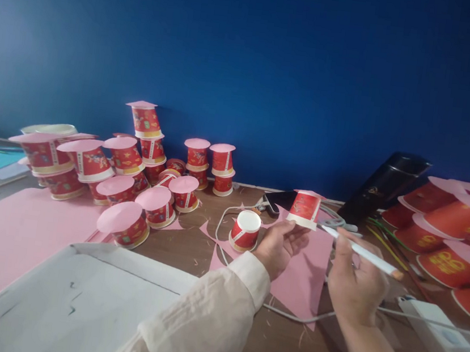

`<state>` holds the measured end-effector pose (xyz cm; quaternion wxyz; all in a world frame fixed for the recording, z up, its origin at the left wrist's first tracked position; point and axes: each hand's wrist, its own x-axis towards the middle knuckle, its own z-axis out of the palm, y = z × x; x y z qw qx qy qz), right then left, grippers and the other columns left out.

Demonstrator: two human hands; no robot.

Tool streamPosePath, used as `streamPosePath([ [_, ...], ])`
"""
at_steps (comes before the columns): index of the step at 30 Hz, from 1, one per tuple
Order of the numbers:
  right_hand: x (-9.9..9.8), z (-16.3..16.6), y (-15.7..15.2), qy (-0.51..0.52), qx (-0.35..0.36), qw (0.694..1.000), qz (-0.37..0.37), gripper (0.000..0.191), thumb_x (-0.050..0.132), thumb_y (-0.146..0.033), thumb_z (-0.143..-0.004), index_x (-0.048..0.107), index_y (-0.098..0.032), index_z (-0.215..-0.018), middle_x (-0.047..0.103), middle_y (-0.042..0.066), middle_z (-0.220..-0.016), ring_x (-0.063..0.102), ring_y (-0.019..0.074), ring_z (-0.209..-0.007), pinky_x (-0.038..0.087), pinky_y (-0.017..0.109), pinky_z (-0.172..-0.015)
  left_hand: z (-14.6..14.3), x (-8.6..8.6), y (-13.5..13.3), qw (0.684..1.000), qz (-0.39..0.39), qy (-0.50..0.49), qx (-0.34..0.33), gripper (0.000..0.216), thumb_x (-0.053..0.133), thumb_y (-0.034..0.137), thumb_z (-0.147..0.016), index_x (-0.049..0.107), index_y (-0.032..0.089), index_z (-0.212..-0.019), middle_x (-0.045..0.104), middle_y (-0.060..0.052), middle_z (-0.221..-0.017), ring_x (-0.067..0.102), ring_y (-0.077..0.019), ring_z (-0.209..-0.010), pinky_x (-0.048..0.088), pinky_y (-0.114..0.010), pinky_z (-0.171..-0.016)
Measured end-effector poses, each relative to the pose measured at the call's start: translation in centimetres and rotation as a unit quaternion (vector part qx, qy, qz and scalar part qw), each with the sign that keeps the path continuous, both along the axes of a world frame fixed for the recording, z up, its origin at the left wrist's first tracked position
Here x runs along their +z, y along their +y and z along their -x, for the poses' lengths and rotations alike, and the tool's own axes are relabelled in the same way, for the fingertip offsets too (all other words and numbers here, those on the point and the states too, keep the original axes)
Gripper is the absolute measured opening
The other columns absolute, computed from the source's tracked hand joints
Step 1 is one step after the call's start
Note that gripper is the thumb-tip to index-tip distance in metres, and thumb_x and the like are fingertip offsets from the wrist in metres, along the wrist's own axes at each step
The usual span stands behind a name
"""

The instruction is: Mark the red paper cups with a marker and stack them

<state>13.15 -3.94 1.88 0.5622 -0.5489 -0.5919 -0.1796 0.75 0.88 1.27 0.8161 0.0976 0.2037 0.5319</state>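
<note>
Upside down in my left hand (280, 250) is a red paper cup (305, 206), its white rim at the bottom and a pink paper piece on top. The fingers and thumb hold it low, near the rim. My right hand (357, 279) grips a slim white pen (368, 255) whose tip points left, close to the cup's rim; I cannot tell whether they touch. Just left of my left hand, another red paper cup (246, 231) shows a white round top. Beneath both hands lies a pink paper sheet (301, 281).
Several red cups topped with pink paper (120, 218) stand stacked at left; larger red cups (450, 259) pile up at right. A black bottle (383, 185) leans by the blue wall (247, 75). Also here are a phone (280, 200), cable (303, 320), power strip (434, 332) and white board (86, 306).
</note>
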Motion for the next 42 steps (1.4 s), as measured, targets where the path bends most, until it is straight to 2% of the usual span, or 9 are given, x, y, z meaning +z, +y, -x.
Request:
streamPosePath([
  [4,-0.20,-0.09,-0.03,0.006,-0.008,1.000,0.011,0.031,0.054,-0.038,-0.103,0.074,-0.015,-0.107,0.073,0.012,-0.102,0.069,0.0234,-0.093,0.053,0.036,-0.086,0.12,0.82,0.08,0.999,0.042,0.004,0.009,0.020,0.059,0.011,-0.092,0.072,0.010,-0.077,0.073,-0.009,-0.078,0.071,-0.0153,-0.077,0.056,-0.030,-0.093],
  [10,-0.34,0.27,0.17,-0.050,0.037,0.998,0.003,0.021,0.056,-0.030,-0.103,0.071,-0.016,-0.107,0.072,0.010,-0.103,0.069,0.0229,-0.098,0.052,0.035,-0.089,0.14,0.94,0.07,0.999,0.034,0.024,-0.013,0.018,0.059,0.011,-0.091,0.072,0.010,-0.078,0.072,-0.010,-0.076,0.072,-0.0179,-0.076,0.056,-0.034,-0.093],
  [13,-0.29,0.16,0.28,-0.060,0.035,0.998,0.008,0.020,0.057,-0.029,-0.102,0.071,-0.016,-0.108,0.072,0.010,-0.103,0.068,0.0240,-0.101,0.052,0.037,-0.091,0.13,0.75,0.00,0.999,0.022,0.026,-0.019,0.015,0.061,0.013,-0.090,0.072,0.010,-0.080,0.073,-0.010,-0.076,0.072,-0.0185,-0.077,0.056,-0.035,-0.094],
  [19,-0.26,-0.07,0.40,-0.077,0.033,0.997,0.001,0.018,0.057,-0.028,-0.102,0.070,-0.017,-0.105,0.072,0.010,-0.101,0.067,0.0240,-0.097,0.052,0.037,-0.090,0.16,0.92,-0.04,0.999,0.028,0.032,-0.014,0.021,0.056,0.012,-0.093,0.072,0.009,-0.080,0.072,-0.010,-0.076,0.072,-0.0173,-0.076,0.056,-0.031,-0.086],
  [22,-0.22,-0.03,0.44,-0.076,0.030,0.997,0.002,0.018,0.057,-0.029,-0.102,0.070,-0.018,-0.105,0.072,0.010,-0.100,0.067,0.0247,-0.098,0.052,0.038,-0.090,0.20,1.02,0.01,0.999,0.035,0.034,-0.013,0.021,0.056,0.013,-0.093,0.072,0.009,-0.080,0.072,-0.010,-0.076,0.072,-0.0173,-0.075,0.056,-0.031,-0.087],
  [26,0.06,0.13,0.46,-0.081,0.064,0.995,0.006,0.018,0.057,-0.029,-0.101,0.070,-0.018,-0.107,0.072,0.009,-0.101,0.067,0.0235,-0.097,0.052,0.036,-0.090,0.25,0.94,0.13,0.998,0.040,0.040,-0.011,0.021,0.055,0.012,-0.093,0.071,0.009,-0.080,0.072,-0.011,-0.076,0.072,-0.0179,-0.075,0.057,-0.033,-0.089],
  [33,0.48,0.59,0.37,-0.080,0.088,0.993,0.000,0.019,0.057,-0.029,-0.101,0.071,-0.018,-0.108,0.073,0.010,-0.103,0.068,0.0235,-0.097,0.053,0.037,-0.090,0.22,0.61,0.18,0.999,0.019,0.043,-0.024,0.013,0.061,0.013,-0.088,0.072,0.010,-0.081,0.073,-0.011,-0.077,0.072,-0.0194,-0.076,0.055,-0.035,-0.094],
  [38,0.46,0.72,0.19,-0.062,0.053,0.997,0.016,0.021,0.056,-0.033,-0.102,0.071,-0.018,-0.105,0.073,0.010,-0.100,0.067,0.0246,-0.097,0.052,0.039,-0.090,0.09,0.31,0.20,0.999,0.005,0.046,-0.021,0.011,0.063,0.014,-0.087,0.072,0.010,-0.082,0.073,-0.011,-0.077,0.072,-0.0199,-0.077,0.055,-0.037,-0.095],
  [42,0.43,0.63,0.10,-0.055,0.053,0.997,0.028,0.021,0.056,-0.034,-0.102,0.071,-0.019,-0.103,0.073,0.009,-0.101,0.067,0.0243,-0.098,0.052,0.039,-0.091,0.19,0.44,0.10,0.999,0.005,0.052,-0.015,0.015,0.060,0.014,-0.089,0.073,0.010,-0.082,0.074,-0.011,-0.078,0.072,-0.0197,-0.079,0.056,-0.036,-0.094],
])
